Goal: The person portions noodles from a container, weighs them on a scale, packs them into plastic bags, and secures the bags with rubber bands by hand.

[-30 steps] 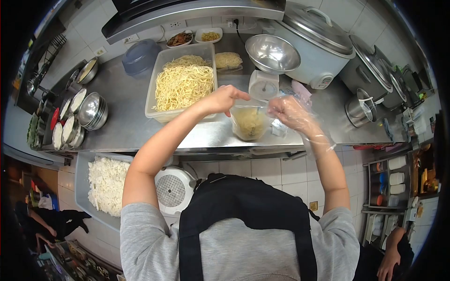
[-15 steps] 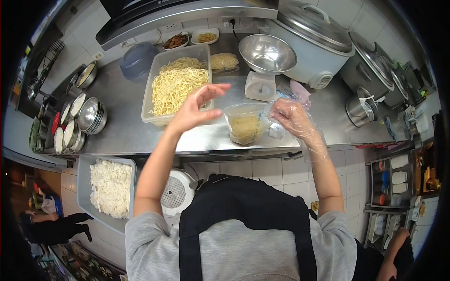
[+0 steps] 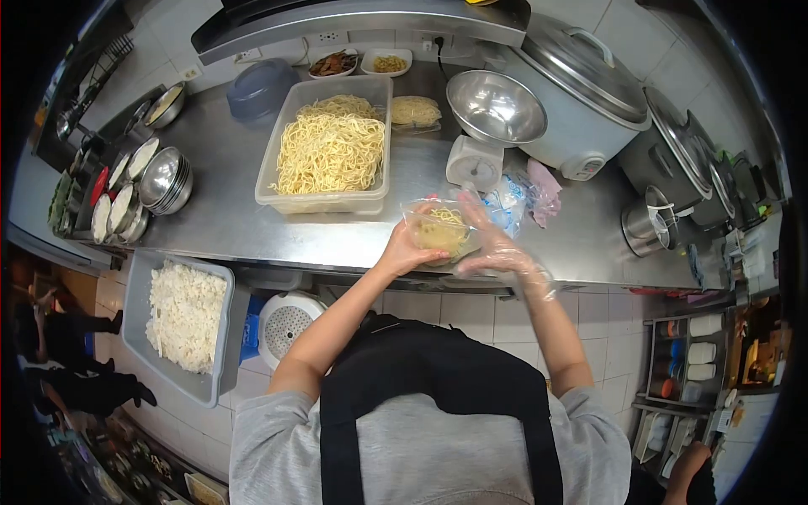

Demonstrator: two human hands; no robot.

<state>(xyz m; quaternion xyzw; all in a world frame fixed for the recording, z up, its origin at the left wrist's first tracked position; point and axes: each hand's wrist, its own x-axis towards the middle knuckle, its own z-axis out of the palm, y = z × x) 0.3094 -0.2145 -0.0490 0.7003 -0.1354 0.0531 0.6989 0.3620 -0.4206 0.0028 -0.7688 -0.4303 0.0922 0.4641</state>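
A clear plastic bag of noodles [image 3: 443, 229] is held at the counter's front edge. My bare left hand [image 3: 408, 247] wraps round its left side, thumb in front. In a thin clear plastic glove, my right hand [image 3: 495, 244] is at the bag's right side with thumb and fingers spread apart; whether it touches the bag is hard to tell. Behind to the left stands a plastic tub [image 3: 263, 187] heaped with yellow noodles [image 3: 330, 147]. Another bag of noodles [image 3: 415, 111] lies beyond the tub's right side.
Behind my right hand are a scale [image 3: 475, 164] with a steel bowl [image 3: 497, 105], blue-printed plastic bags [image 3: 506, 204] and a pink cloth [image 3: 544, 192]. A large cooker [image 3: 581, 109] stands at back right. Left are stacked bowls [image 3: 168, 185]; below, a rice bin [image 3: 220, 337]. Other people [image 3: 84, 391] stand far left.
My left hand has come down from the noodle tub and taken hold of the bag. My right hand has opened from its closed grip on the bag's edge and moved lower and left.
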